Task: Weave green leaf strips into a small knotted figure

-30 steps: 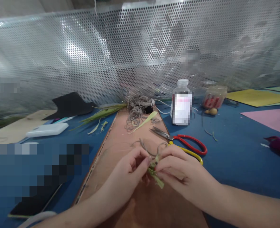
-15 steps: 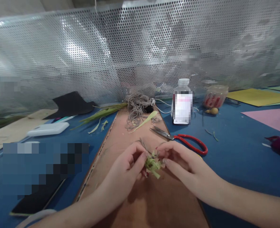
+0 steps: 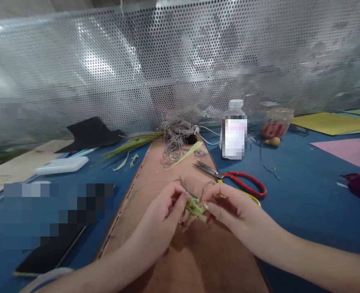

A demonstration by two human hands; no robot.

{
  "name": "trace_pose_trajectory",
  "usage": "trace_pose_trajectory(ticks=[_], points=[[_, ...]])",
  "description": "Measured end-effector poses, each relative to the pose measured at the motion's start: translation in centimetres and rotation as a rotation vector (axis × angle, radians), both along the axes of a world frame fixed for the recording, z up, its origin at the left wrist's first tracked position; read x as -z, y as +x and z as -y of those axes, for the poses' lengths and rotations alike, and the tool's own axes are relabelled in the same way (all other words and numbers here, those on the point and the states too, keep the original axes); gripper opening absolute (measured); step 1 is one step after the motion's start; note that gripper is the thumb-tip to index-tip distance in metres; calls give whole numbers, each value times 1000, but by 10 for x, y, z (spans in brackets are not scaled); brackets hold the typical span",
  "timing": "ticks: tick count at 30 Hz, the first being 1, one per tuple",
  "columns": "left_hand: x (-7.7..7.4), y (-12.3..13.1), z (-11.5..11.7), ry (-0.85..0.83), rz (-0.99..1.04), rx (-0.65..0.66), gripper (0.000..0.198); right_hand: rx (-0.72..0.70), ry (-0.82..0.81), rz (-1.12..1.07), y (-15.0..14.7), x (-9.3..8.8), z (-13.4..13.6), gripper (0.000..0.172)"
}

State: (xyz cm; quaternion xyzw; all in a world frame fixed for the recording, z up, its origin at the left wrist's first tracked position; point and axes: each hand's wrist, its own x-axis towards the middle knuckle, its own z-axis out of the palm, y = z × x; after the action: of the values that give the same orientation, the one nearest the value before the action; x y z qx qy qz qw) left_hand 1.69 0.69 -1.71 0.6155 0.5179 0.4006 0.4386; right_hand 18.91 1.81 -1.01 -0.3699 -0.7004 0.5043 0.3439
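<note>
L. hand [image 3: 164, 212] pinching green leaf bundle [image 3: 196, 208] over brown board [image 3: 149, 183], betw. its side edges; R. hand [image 3: 239, 213], fingertips spread a moment ago, now pinching it too, so prob. worked two-handed; scissors [image 3: 220, 175] across board's R. edge.

passable: board [image 3: 163, 176] left of scissors [image 3: 221, 175] | obstacles: cord tangle [image 3: 177, 133], bottle [image 3: 236, 107]

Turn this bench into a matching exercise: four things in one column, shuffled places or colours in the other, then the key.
1. Scissors
2. Green strips
3. Grey cord
4. Pink sheet

A. Heaped at the far end of the brown board
B. Flat, at the view's right edge
C. Partly red, partly yellow
D. Between left hand and right hand

Pairs: 1-C, 2-D, 3-A, 4-B
</note>
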Motion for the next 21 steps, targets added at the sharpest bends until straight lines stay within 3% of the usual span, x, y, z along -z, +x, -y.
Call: trace_pose_trajectory(ticks=[4, 9, 21], points=[[1, 1, 0, 19, 13, 35, 18, -6, -94, -46, -2, 4, 1, 5], [1, 1, 1, 8, -1, 35, 19, 3, -129, -76, -7, 10, 0, 19], [3, 1, 0, 43, -45, 22, 18, 1, -177, -108, -8, 12, 0, 15]])
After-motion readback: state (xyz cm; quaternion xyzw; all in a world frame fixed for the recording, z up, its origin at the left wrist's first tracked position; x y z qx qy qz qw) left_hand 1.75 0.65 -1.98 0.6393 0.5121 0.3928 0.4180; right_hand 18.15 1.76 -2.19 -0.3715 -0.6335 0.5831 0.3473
